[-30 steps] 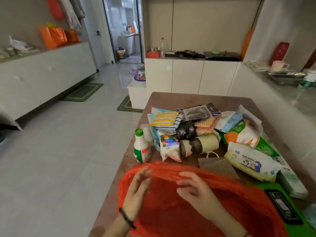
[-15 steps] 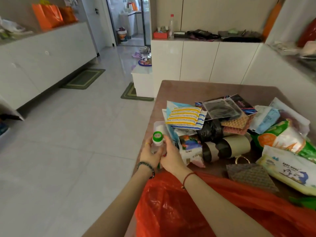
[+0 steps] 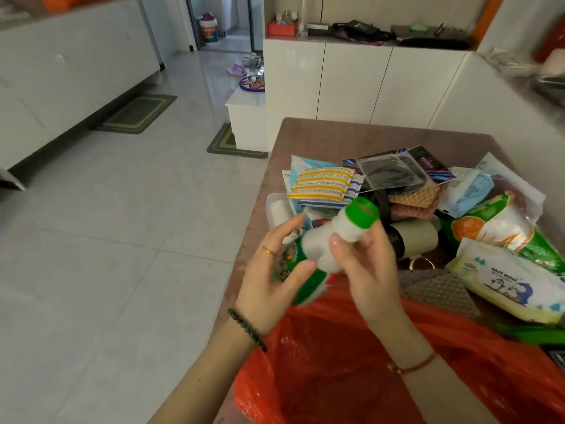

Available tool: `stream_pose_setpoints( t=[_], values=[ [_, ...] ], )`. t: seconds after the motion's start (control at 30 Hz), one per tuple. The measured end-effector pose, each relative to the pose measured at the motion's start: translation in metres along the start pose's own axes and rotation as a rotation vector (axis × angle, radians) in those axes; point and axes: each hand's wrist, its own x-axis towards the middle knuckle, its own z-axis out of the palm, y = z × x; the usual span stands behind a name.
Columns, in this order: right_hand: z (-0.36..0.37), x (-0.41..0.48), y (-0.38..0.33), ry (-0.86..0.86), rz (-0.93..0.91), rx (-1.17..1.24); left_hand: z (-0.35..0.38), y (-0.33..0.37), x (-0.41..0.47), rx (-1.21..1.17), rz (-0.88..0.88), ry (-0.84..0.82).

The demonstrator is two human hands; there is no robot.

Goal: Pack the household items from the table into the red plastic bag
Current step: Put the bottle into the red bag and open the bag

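A white bottle with a green cap (image 3: 324,243) is tilted in the air above the near edge of the table, cap pointing up and right. My left hand (image 3: 269,286) grips its lower labelled body and my right hand (image 3: 367,264) grips its neck. Just below the hands the red plastic bag (image 3: 351,362) lies crumpled on the brown table (image 3: 336,136). Behind the bottle is a pile of household items: striped scouring pads (image 3: 324,185), a cardboard roll (image 3: 415,237), a pack of baby wipes (image 3: 507,280), and an orange-and-green packet (image 3: 495,224).
A flat dark packet (image 3: 394,171) and a blue packet (image 3: 470,191) top the pile at the back. A grey woven cloth (image 3: 434,289) lies by the bag. White cabinets (image 3: 367,84) stand beyond the table; tiled floor (image 3: 107,240) spreads to the left.
Both hands left the red bag, reached to the bottle at the table's left edge, and lifted it, tilting it toward the bag.
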Motion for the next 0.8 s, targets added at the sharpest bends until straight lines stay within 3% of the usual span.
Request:
stream_pose_setpoints(
  t=[0.07, 0.17, 0.27, 0.37, 0.63, 0.7, 0.8],
  values=[
    [-0.015, -0.016, -0.008, 0.008, 0.168, 0.119, -0.002, -0.023, -0.016, 0.192, -0.093, -0.070],
    [-0.025, -0.054, 0.013, -0.129, 0.483, -0.063, -0.008, -0.069, -0.043, 0.639, -0.427, -0.247],
    [-0.025, -0.087, 0.050, -0.189, 0.725, -0.185, -0.006, -0.085, -0.054, 0.815, -0.668, -0.415],
    [-0.016, -0.094, 0.081, -0.166, 0.812, -0.237, 0.001, -0.080, -0.046, 0.785, -0.719, -0.400],
    [0.019, -0.066, 0.112, -0.180, 0.944, -0.389, 0.017, -0.069, -0.022, 0.471, -0.848, -0.111],
    [0.018, -0.066, 0.112, -0.181, 0.905, -0.428, 0.020, -0.069, -0.020, 0.431, -0.879, -0.066],
    [0.007, -0.069, 0.104, -0.368, 0.746, -0.489, 0.018, -0.072, -0.018, 0.435, -0.921, -0.067]
  ],
)
